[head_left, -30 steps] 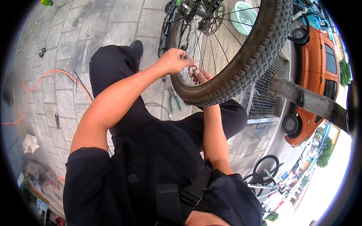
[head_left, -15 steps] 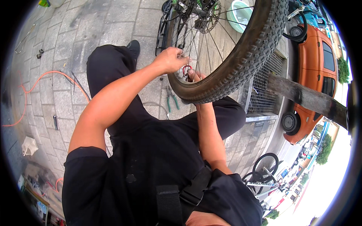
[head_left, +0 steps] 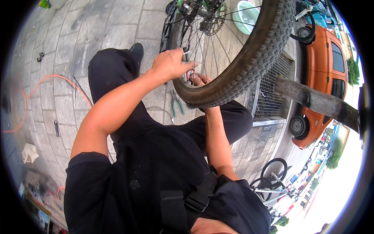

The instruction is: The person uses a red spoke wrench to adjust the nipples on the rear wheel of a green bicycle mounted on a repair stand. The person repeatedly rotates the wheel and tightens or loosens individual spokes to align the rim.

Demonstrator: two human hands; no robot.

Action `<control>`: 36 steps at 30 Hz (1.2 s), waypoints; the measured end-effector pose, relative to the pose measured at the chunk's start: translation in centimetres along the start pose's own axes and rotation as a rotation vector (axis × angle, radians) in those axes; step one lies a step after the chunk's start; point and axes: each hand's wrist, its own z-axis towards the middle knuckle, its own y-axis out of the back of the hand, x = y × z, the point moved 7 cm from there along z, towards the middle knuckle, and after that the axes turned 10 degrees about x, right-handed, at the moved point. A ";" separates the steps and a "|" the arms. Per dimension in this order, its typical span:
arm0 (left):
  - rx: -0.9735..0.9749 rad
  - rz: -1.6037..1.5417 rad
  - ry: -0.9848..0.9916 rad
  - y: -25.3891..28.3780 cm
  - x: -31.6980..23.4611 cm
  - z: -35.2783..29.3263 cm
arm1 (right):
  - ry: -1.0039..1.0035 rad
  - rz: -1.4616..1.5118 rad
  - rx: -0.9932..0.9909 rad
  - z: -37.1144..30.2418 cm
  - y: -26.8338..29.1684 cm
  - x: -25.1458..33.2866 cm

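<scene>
A bicycle wheel with a knobby tyre (head_left: 253, 62) stands upright before me. My left hand (head_left: 167, 64) is at its spokes on the near left side, fingers curled and thumb pointing right. A thin pale piece shows by its fingertips; what it grips is unclear. Reaching from behind the tyre, my right hand (head_left: 200, 79) is closed at the inner rim. A small red loop-shaped spoke wrench (head_left: 188, 74) is in its fingers, close under my left thumb. The tyre hides part of the right hand and wrist. Green-handled pliers (head_left: 177, 104) lie on the paving just below the wheel.
An orange hose (head_left: 50, 78) curls over the paving at left. A pale green basin (head_left: 246, 17) sits behind the wheel. To the right are a metal grate (head_left: 272, 91), a wooden beam (head_left: 311, 97), an orange car (head_left: 327, 70) and a parked bicycle (head_left: 272, 177).
My left hand has turned, its thumb now stretched over the red spoke wrench. The right fingers have shifted slightly at the rim, and the wrench shows less. The wheel looks nearly unmoved.
</scene>
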 end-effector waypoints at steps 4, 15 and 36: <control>0.193 -0.165 -0.254 -2.9 0.3 1.3 | 0.041 0.013 0.065 0.2 0.5 0.3; 0.103 -0.059 -0.056 -4.1 0.7 2.2 | 0.125 -0.048 -0.027 0.8 1.6 -1.4; 0.458 -0.810 0.026 -5.4 3.5 1.9 | -0.071 0.742 0.144 0.7 -1.5 -3.2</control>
